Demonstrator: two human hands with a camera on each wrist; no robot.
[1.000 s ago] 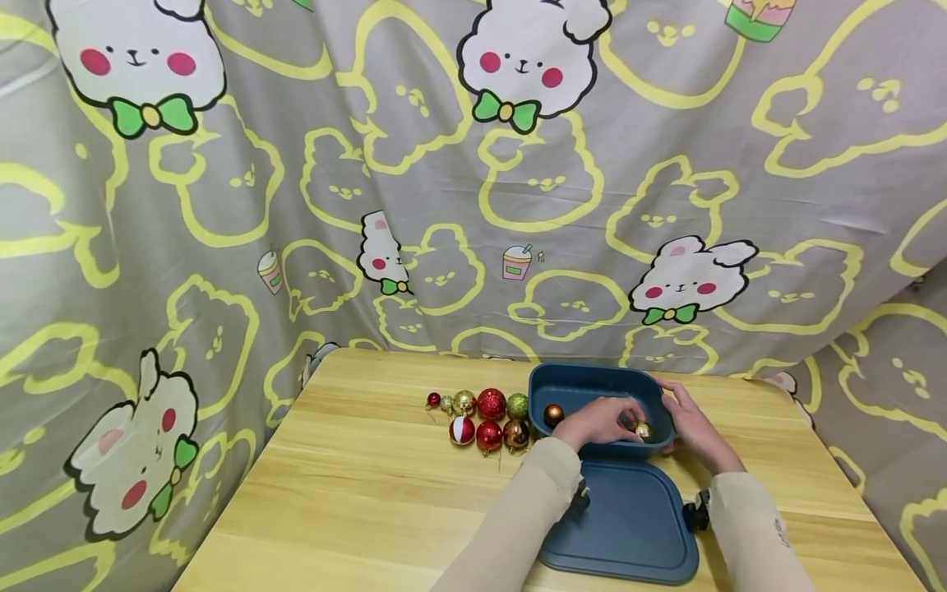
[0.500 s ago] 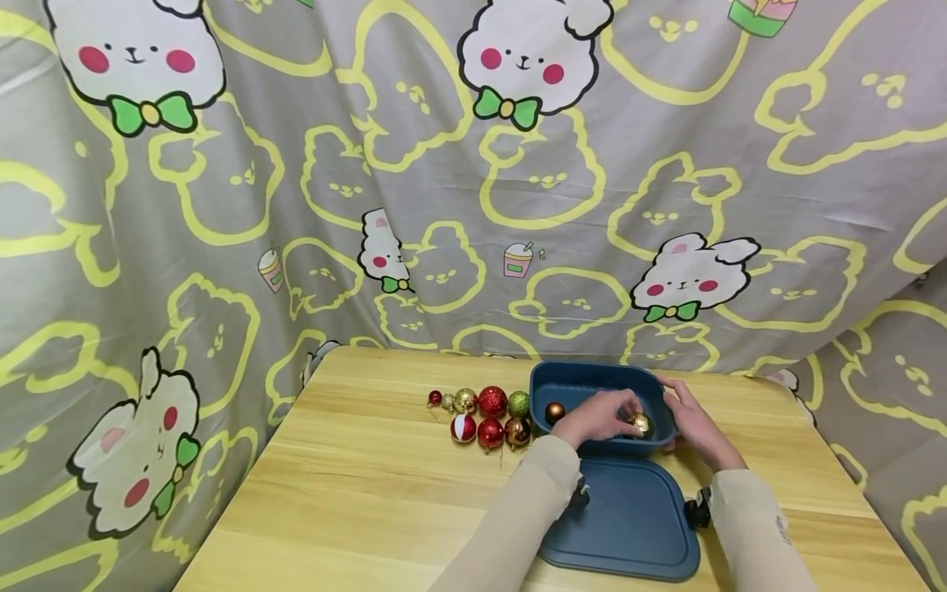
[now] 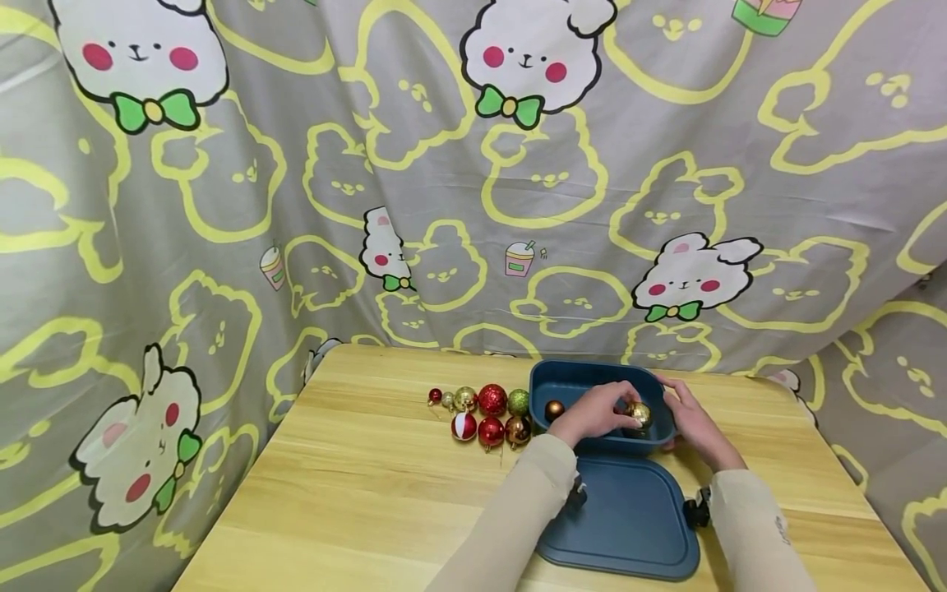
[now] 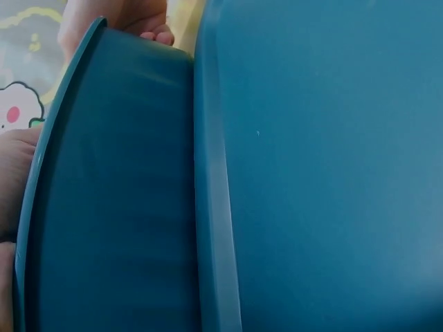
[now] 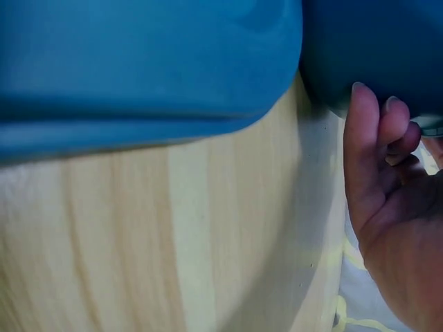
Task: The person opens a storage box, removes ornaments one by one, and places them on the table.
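My left hand (image 3: 598, 409) reaches over the front rim of a dark blue rectangular box (image 3: 584, 372). Its thumb and fingers pinch a shiny gold ball ornament (image 3: 640, 414) inside the box's right half. A bronze ball ornament (image 3: 555, 409) lies in the left half. At the right end my right hand (image 3: 699, 421) grips the box, thumb near the rim. The right wrist view shows the fingers of that hand (image 5: 387, 187) curled against the outer wall of the box (image 5: 387, 41). From the left wrist, the front wall (image 4: 118, 180) hides the ornaments.
Left of the box, two rows of ball ornaments lie on the wooden table (image 3: 355, 493), among them a glittery red ball (image 3: 491, 400), a green ball (image 3: 519, 402) and a red-and-white ball (image 3: 464, 426). The blue lid (image 3: 621, 522) lies flat before the box. Patterned curtain (image 3: 444, 189) hangs behind.
My left hand has lifted the gold ornament slightly within the box, and more of it shows now. The right hand keeps its hold on the box's end.
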